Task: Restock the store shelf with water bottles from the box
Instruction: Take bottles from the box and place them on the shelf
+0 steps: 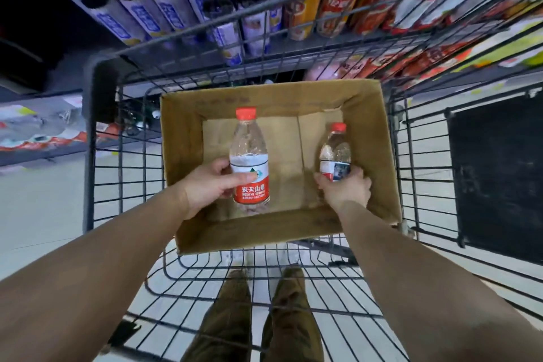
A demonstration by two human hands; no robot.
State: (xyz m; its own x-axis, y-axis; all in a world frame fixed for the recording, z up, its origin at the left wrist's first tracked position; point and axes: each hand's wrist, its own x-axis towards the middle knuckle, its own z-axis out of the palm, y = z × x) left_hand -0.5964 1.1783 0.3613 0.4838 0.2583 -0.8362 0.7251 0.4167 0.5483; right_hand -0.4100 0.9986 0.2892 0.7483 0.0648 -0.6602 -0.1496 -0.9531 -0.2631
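Each hand is wrapped around a water bottle: the left hand (210, 185) holds one (249, 160) above the box (182, 156), the right hand (346, 188) another (335, 153) inside it. Lift both straight up, clear of the cart (100, 138) rim, then set them upright on the shelf (293, 51).

Even, dim overhead light. Sharp near my hands; shelf (264, 47) beyond them motion-blurred; edges bowed by wide lens.
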